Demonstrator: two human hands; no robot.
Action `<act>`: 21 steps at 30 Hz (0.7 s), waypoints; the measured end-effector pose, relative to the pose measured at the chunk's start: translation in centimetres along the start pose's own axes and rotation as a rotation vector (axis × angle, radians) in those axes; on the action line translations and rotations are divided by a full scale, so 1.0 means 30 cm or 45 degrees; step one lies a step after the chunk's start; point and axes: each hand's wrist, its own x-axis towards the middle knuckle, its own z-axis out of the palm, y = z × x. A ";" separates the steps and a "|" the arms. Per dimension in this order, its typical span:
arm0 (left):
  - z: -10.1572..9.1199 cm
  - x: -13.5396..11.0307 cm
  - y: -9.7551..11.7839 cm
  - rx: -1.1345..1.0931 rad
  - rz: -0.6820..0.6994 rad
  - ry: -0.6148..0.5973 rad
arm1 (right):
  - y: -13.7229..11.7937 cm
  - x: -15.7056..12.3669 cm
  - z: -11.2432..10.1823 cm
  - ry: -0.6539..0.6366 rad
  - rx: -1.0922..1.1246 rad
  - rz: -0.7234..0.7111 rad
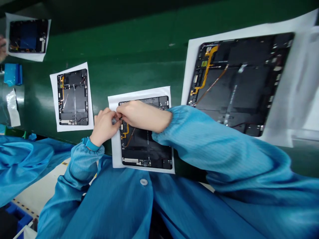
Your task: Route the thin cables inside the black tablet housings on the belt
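An opened black tablet (147, 146) lies on a white sheet (116, 156) in front of me on the green belt. Orange flex cable shows near its left edge. My left hand (104, 126) sits at the tablet's left edge, fingers pinched together. My right hand (142, 114) reaches across the tablet's top, fingertips pinched and meeting the left hand's fingertips at the upper left corner. What they pinch is too small to make out. Both arms wear blue smock sleeves.
The green belt (139, 63) carries other opened tablets on white sheets: a small one (73, 97) at left, a large one (239, 83) at right, another (28, 36) far left. A blue object (12, 74) lies at the left edge. Another person's blue sleeve (22, 162) is at lower left.
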 end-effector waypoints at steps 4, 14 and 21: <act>-0.025 0.031 0.011 -0.001 -0.013 -0.062 | 0.006 -0.034 0.023 0.063 -0.005 0.024; -0.068 0.063 0.037 0.250 0.155 -0.041 | -0.003 -0.216 0.105 0.322 -0.241 0.081; -0.073 0.083 0.075 0.487 0.544 -0.026 | -0.017 -0.246 0.131 0.402 -0.448 0.097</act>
